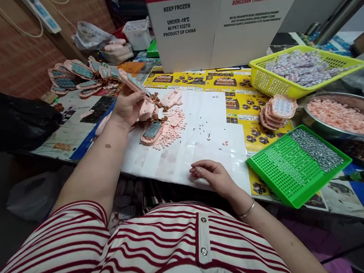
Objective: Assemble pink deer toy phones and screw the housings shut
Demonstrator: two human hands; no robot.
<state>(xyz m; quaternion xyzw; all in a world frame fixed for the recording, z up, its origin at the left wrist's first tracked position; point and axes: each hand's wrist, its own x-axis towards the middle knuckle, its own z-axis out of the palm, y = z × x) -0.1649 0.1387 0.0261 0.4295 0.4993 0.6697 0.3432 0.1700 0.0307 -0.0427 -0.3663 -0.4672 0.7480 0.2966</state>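
My left hand [128, 106] is closed around a pink plastic toy phone shell [131, 80] with a grey panel, raised over the left of the white work sheet [177, 158]. Just below it lie other pink shell pieces [146, 110], brown wire bundles [156, 100] and another pink shell with a grey panel [152, 132]. Small pink plastic parts [172, 131] are heaped beside these. Near the front edge of the sheet, my right hand [212, 174] rests with its fingers loosely bent and nothing visible in them. Dark screws [205, 130] are scattered beyond it.
A green basket [276, 171] holds small metal screws [318, 149]. Behind it stand stacked pink panels [277, 111], a metal bowl [316, 128] of pink rings and a yellow basket [264, 83]. Several shells [79, 71] lie back left; a large carton [190, 47] stands behind.
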